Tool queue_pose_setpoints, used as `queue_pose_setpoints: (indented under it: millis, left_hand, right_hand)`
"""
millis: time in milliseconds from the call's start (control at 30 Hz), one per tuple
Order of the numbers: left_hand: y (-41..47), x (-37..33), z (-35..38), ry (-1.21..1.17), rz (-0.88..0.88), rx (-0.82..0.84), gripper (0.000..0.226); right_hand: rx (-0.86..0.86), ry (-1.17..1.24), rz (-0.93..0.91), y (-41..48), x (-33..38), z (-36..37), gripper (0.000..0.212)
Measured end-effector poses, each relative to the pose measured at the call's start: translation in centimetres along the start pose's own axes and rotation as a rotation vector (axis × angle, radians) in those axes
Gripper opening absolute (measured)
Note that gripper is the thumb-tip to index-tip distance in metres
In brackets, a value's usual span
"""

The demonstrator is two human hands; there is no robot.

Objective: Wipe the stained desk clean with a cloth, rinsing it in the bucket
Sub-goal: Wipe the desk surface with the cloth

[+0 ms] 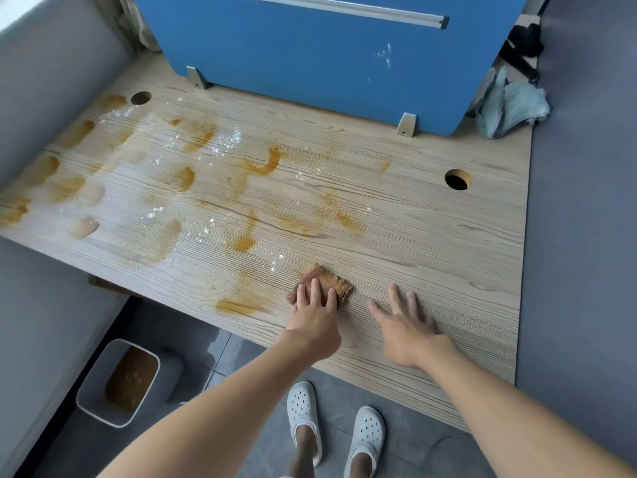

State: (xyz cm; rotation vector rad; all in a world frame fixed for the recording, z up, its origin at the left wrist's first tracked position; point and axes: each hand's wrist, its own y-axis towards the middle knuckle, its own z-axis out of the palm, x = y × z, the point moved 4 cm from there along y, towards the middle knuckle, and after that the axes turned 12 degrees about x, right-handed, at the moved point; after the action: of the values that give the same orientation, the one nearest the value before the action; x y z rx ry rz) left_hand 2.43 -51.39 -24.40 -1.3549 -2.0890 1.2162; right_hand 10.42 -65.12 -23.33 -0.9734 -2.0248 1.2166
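Matt, ridged wood-grain desk (396,208) under a rough, fuzzy brown cloth (332,282), smooth blue panel (310,53) on brushed-metal brackets (406,124) behind.

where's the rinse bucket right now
In the head view the bucket stands on the floor at lower left, below the desk's near edge and left of the person's left arm, holding brownish water.
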Motion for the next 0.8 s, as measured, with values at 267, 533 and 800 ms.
queue_pose_setpoints:
  millis: [267,533,800]
  left_hand:
    - [0.5,0.5,-0.8,0.078,-0.002,0.01,0.084]
    - [1.0,-0.7,-0.8,0.136,-0.007,0.043,0.083]
    - [2.8,-0.7,-2.6,0.116,-0.025,0.036,0.084]
  right_hand:
    - [0.05,0.001,-0.008,0.7,0.0,0.1,0.093]
    - [0.041,0.012,0.004,0.9,-0.1,0.0,0.092]
    - [-0.118,0.067,0.021,1.1,-1.5,-2.2,0.089]
